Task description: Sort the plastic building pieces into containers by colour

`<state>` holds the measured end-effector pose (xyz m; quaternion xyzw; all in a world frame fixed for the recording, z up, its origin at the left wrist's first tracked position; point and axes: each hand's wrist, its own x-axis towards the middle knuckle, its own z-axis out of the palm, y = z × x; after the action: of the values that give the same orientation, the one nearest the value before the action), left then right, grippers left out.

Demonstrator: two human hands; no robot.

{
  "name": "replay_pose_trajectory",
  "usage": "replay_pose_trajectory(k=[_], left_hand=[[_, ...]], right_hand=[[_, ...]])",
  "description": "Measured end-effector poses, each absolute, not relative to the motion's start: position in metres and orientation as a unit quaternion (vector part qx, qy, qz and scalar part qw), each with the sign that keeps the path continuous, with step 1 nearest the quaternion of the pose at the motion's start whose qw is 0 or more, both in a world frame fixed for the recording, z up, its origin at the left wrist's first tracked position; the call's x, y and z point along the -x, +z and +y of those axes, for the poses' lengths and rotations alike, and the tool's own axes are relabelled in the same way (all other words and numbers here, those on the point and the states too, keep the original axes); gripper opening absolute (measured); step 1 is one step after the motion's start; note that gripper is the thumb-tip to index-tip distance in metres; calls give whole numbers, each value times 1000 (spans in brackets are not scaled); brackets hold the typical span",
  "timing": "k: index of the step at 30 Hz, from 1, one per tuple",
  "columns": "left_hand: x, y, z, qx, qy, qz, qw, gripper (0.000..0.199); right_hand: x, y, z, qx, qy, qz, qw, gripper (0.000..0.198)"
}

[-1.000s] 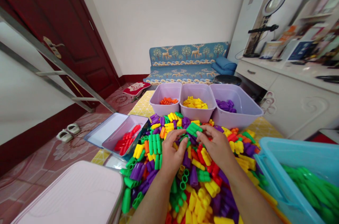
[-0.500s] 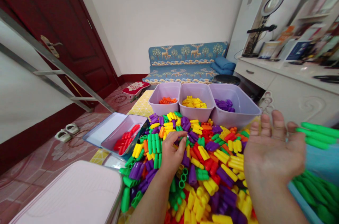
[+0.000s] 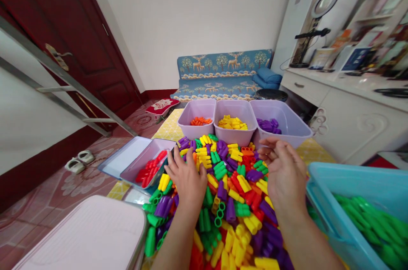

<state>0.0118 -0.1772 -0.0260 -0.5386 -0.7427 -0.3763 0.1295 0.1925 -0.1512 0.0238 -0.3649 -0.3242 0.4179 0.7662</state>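
My left hand (image 3: 188, 183) reaches palm down over the left part of a heap of plastic tube-shaped toy blocks (image 3: 237, 210) in yellow, purple, green, red and orange. Its fingers are spread, and the blocks under it are hidden. Above the heap's right side is my right hand (image 3: 285, 178), fingers loosely bent and apart, with nothing seen in them. A blue bin (image 3: 331, 219) of green blocks (image 3: 366, 219) stands to its right.
Three lilac bins (image 3: 236, 136) at the back hold orange, yellow and purple blocks. Red blocks (image 3: 151, 168) lie in a container (image 3: 132, 168) at the left. A pale pink lid (image 3: 86, 236) is at front left, a metal ladder (image 3: 63, 78) farther left.
Several joined green blocks in the air by my right hand are gone from view; that hand has moved left over the heap. My left hand has shifted left and spread its fingers.
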Motion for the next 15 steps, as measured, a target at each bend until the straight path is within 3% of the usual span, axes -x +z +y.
replay_pose_trajectory(k=[3,6,11,15], left_hand=[[-7,-31,-176,569,-301,-759,100,42],[-8,-38,-174,616,-312,-721,63,46],[-11,-40,-169,656,-454,-602,-43,50],[-21,-31,-171,556,-626,-500,-222,36]], right_hand=[[-193,23,-151,367,419,-324,765,21],[-194,21,-150,366,424,-325,762,22],[-194,12,-146,404,451,-376,701,27],[-189,7,-145,451,493,-493,556,34]])
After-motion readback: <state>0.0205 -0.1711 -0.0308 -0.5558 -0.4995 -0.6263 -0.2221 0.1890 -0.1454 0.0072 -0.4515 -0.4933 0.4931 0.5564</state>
